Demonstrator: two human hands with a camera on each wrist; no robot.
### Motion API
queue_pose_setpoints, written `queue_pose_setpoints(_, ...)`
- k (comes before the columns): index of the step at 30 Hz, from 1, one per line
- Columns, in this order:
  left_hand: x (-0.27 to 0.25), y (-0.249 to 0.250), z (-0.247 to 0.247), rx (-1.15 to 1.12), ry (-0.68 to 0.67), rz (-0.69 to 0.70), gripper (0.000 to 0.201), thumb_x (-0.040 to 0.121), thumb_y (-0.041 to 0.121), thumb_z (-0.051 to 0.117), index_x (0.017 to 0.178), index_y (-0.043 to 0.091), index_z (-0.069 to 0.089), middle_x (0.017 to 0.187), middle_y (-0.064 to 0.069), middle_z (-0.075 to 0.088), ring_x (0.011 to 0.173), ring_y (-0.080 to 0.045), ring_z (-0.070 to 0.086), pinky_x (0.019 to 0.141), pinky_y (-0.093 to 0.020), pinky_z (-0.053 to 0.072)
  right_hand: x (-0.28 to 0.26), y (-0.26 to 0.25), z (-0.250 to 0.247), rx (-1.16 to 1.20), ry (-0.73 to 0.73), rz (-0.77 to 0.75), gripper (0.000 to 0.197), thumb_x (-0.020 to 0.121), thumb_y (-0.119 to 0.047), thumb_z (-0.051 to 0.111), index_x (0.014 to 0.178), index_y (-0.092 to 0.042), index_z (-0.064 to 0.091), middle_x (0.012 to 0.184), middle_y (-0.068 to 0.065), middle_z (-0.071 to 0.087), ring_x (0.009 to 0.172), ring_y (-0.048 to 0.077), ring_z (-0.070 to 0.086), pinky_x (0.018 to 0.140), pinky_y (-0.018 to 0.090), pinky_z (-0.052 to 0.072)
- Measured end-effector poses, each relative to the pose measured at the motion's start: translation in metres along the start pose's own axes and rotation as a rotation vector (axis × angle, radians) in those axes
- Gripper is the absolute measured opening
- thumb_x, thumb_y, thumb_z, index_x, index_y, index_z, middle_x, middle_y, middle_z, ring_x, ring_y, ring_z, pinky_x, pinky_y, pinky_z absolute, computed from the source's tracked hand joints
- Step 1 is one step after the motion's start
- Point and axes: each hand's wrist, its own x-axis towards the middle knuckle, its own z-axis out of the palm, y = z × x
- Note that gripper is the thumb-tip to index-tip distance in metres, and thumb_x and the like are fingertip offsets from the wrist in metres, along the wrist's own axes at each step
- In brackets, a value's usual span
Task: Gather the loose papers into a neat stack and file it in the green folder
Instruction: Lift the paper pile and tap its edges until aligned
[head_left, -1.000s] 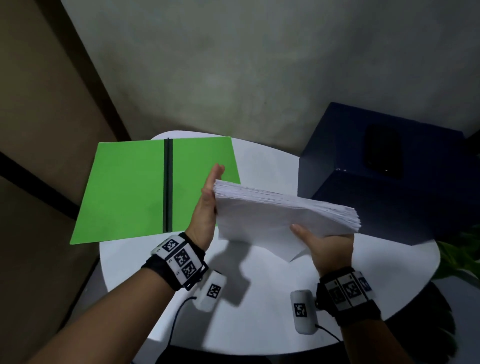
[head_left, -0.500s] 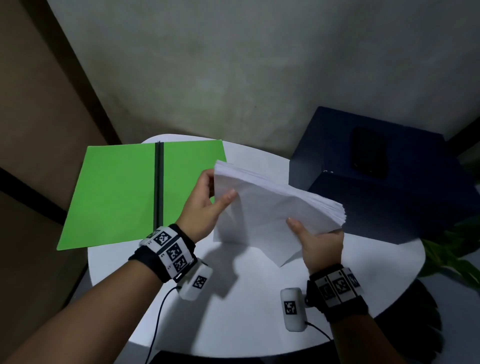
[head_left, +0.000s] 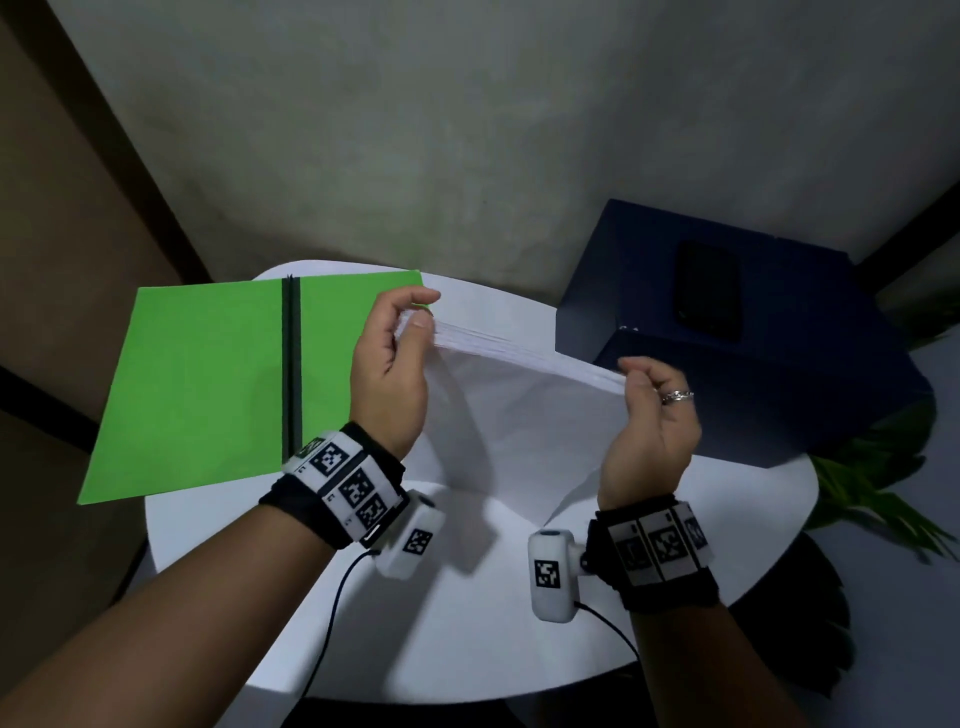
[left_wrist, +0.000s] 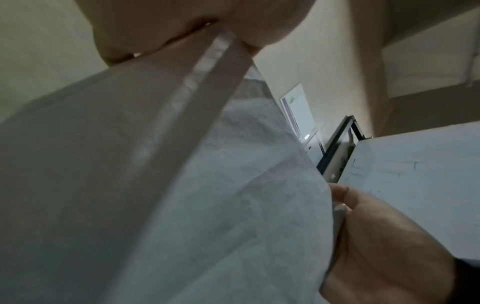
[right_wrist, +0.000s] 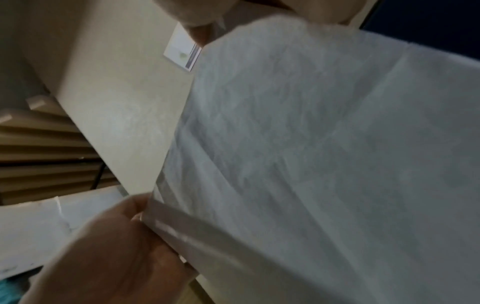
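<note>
Right now my left hand (head_left: 387, 374) and my right hand (head_left: 652, 423) hold the stack of papers (head_left: 524, 410) up on edge above the round white table (head_left: 467, 623), one hand at each upper corner. From the head camera I see my left thumb and fingers pinching the stack's top left corner, and my right fingers curled round the top right corner, a ring (head_left: 676, 396) on one of them. The sheets hang down between my wrists, their lower corner near the tabletop; I cannot tell whether it touches. The green folder (head_left: 208, 384) lies open and flat at the table's left side, overhanging the rim, just beside my left hand, with a dark spine down its middle. A dark blue box (head_left: 753, 364) stands on the right, behind the papers, and green leaves (head_left: 867, 483) show past the table's right edge.

The left wrist camera gives what the head view hides: the stack's edge (left_wrist: 187, 107) clamped between my left fingers at the top of the picture, and my right hand (left_wrist: 384, 246) gripping the far corner. The right wrist camera shows the reverse, the paper's face (right_wrist: 324, 164) filling the frame and my left hand (right_wrist: 111, 253) at the other corner. Both wrist pictures are blurred
</note>
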Motion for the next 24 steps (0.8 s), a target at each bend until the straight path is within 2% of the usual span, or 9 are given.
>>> queue_pose_setpoints(2, 0.004, -0.01, -0.007, -0.124, -0.081, -0.032, 0.033, 0.095, 0.034, 0.053, 0.122, 0.016, 0.05, 0.097, -0.008, 0.055, 0.088, -0.019, 0.051, 0.082, -0.031, 0.043, 0.001, 0.004, -0.005, 0.067, -0.072, 0.037, 0.019, 0.085, -0.012, 0.058, 0.103, -0.018, 0.061, 0.081, -0.006, 0.071, 0.08, 0.009, 0.064, 0.077, 0.028, 0.051)
queue_pose_setpoints(5, 0.005, -0.03, -0.019, -0.102, -0.238, -0.147, 0.068, 0.069, 0.059, 0.077, 0.12, 0.026, 0.046, 0.1, -0.004, 0.059, 0.09, -0.013, 0.058, 0.084, -0.027, 0.048, -0.003, 0.021, -0.014, -0.05, -0.229, 0.082, 0.044, 0.074, 0.007, 0.076, 0.11, -0.011, 0.057, 0.083, -0.01, 0.072, 0.081, 0.004, 0.065, 0.078, 0.017, 0.052)
queue_pose_setpoints(9, 0.001, -0.038, -0.023, -0.031, -0.241, -0.218, 0.059, 0.057, 0.055, 0.084, 0.093, 0.013, 0.064, 0.083, 0.006, 0.075, 0.079, -0.008, 0.07, 0.075, -0.026, 0.054, -0.005, 0.025, -0.014, -0.182, -0.257, 0.103, 0.023, 0.073, 0.002, 0.08, 0.075, -0.014, 0.064, 0.063, -0.02, 0.065, 0.061, -0.007, 0.058, 0.061, 0.007, 0.044)
queue_pose_setpoints(12, -0.001, -0.035, -0.023, -0.135, -0.182, -0.23, 0.055, 0.057, 0.049, 0.087, 0.097, 0.016, 0.067, 0.091, 0.002, 0.076, 0.084, -0.016, 0.07, 0.077, -0.035, 0.059, -0.007, 0.024, -0.014, -0.158, -0.212, 0.137, 0.026, 0.071, 0.0, 0.082, 0.075, -0.018, 0.064, 0.062, -0.023, 0.066, 0.06, -0.007, 0.061, 0.061, 0.008, 0.047)
queue_pose_setpoints(15, 0.002, -0.027, -0.022, -0.135, -0.173, -0.24, 0.069, 0.057, 0.049, 0.088, 0.108, 0.011, 0.06, 0.099, 0.001, 0.073, 0.088, -0.017, 0.068, 0.079, -0.039, 0.056, -0.008, 0.023, -0.008, -0.08, -0.183, 0.241, 0.032, 0.069, -0.003, 0.084, 0.083, -0.024, 0.064, 0.069, -0.025, 0.071, 0.068, -0.008, 0.068, 0.062, 0.008, 0.052)
queue_pose_setpoints(17, 0.011, -0.008, -0.026, 0.018, -0.181, -0.117, 0.079, 0.058, 0.047, 0.088, 0.12, 0.014, 0.051, 0.105, 0.015, 0.066, 0.097, -0.009, 0.064, 0.082, -0.032, 0.054, -0.001, 0.017, -0.003, -0.084, -0.206, 0.196, 0.029, 0.07, -0.002, 0.083, 0.09, -0.016, 0.069, 0.076, -0.017, 0.074, 0.076, -0.001, 0.071, 0.07, 0.015, 0.055)
queue_pose_setpoints(20, 0.026, 0.036, -0.03, 0.669, -0.276, 0.35, 0.095, 0.056, 0.061, 0.081, 0.137, 0.031, 0.042, 0.134, 0.009, 0.051, 0.127, -0.019, 0.046, 0.104, -0.046, 0.038, 0.01, -0.002, 0.007, -0.179, -0.351, -0.048, 0.025, 0.072, -0.005, 0.083, 0.093, -0.011, 0.072, 0.08, -0.01, 0.075, 0.08, 0.007, 0.071, 0.075, 0.023, 0.056)
queue_pose_setpoints(22, 0.028, 0.06, -0.018, 1.113, -0.411, 0.508, 0.075, 0.062, 0.066, 0.07, 0.13, 0.043, 0.049, 0.138, 0.01, 0.052, 0.135, -0.021, 0.041, 0.107, -0.053, 0.028, 0.013, -0.013, 0.019, -0.33, -0.472, -0.275, 0.019, 0.073, -0.012, 0.084, 0.087, -0.015, 0.072, 0.077, -0.001, 0.074, 0.073, 0.017, 0.071, 0.067, 0.03, 0.056)
queue_pose_setpoints(24, 0.03, 0.065, -0.009, 1.135, -0.565, 0.471, 0.035, 0.077, 0.052, 0.058, 0.11, 0.04, 0.064, 0.109, 0.007, 0.07, 0.115, -0.024, 0.061, 0.097, -0.048, 0.04, 0.012, -0.011, 0.027, -0.372, -0.467, -0.393, 0.025, 0.072, -0.008, 0.083, 0.089, -0.021, 0.07, 0.079, -0.002, 0.072, 0.073, 0.018, 0.069, 0.067, 0.034, 0.055)
